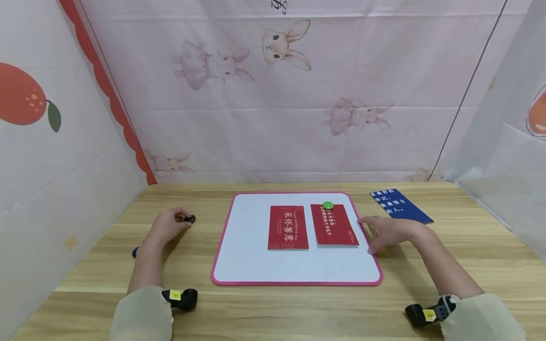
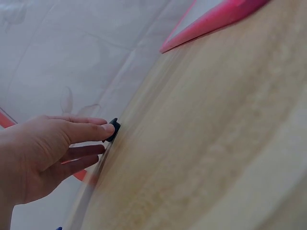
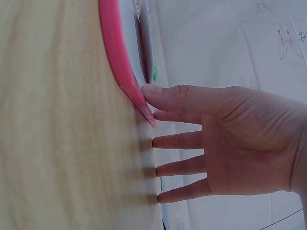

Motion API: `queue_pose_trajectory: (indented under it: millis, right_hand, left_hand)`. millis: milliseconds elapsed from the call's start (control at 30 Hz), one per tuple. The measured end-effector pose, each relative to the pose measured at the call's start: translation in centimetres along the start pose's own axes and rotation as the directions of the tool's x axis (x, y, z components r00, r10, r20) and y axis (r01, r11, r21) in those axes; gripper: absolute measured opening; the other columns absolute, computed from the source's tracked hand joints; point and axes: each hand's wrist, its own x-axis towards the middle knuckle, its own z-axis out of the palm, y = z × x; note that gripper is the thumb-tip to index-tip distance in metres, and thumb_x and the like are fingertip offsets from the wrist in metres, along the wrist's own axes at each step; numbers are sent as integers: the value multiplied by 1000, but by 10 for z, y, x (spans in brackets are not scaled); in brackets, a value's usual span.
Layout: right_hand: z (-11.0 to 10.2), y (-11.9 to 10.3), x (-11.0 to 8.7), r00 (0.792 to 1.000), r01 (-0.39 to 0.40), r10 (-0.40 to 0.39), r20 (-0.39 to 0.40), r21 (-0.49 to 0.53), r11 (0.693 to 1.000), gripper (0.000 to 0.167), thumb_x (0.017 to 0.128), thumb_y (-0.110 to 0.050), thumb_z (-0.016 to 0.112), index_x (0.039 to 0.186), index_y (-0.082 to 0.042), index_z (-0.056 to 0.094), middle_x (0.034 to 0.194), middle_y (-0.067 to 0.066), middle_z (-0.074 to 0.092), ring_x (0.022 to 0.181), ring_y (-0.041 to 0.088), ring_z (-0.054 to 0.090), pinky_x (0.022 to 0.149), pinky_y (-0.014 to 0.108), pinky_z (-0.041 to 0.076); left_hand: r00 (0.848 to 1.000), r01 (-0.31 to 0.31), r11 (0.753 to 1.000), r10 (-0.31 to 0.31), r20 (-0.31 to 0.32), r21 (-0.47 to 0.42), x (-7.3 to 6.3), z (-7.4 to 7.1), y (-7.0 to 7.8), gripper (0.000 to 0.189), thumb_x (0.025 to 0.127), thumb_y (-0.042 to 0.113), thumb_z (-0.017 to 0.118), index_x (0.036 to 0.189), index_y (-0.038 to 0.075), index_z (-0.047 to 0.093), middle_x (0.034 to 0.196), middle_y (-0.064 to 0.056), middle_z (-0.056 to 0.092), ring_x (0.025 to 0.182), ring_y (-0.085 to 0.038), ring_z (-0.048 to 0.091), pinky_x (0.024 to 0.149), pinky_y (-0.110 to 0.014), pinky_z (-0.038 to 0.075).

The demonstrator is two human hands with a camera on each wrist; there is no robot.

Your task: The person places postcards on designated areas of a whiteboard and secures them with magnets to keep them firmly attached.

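Left of the whiteboard (image 1: 245, 237), my left hand (image 1: 168, 226) pinches a small black magnet (image 1: 190, 219) between thumb and forefinger, at the tabletop. The left wrist view shows the thumb tip on this magnet (image 2: 113, 130). My right hand (image 1: 390, 233) rests at the board's right edge, its thumb touching the pink frame (image 3: 120, 72), its other fingers spread and fairly straight. Two red cards lie on the board: a middle card (image 1: 288, 228) with no magnet visible on it, and a right card (image 1: 337, 229) with a green magnet (image 1: 328, 205) at its top edge.
A dark blue card (image 1: 402, 206) with white writing lies on the wooden table (image 1: 298, 308), beyond my right hand. Beside my left forearm a small blue round piece (image 1: 135, 252) shows, partly hidden. Printed cloth (image 1: 256, 142) stands behind and along both sides.
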Motion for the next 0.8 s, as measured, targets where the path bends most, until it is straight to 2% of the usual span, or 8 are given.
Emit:
queue_pose_trajectory:
  millis: [567,800]
  right_hand:
    - [0,1,1,1000,-3,3,-4,-1,1000,86,72,-32,77,141,-5,32,137,28,30,121,45,28,89,62,35]
    - [1,-1,0,1000,-10,10,-4,4,1000,86,72,-32,77,141,-5,33,138,28,29,121,45,27,89,62,35]
  left_hand:
    - [1000,20,1000,-19,-14,20,0,0,3,15,83,4,66,96,-2,62,95,-20,61,91,-34,55,81,-46,44]
    - [1000,18,1000,-18,7,0,0,-4,9,17,84,7,66,97,-2,62,96,-19,61,93,-34,56,81,-45,45]
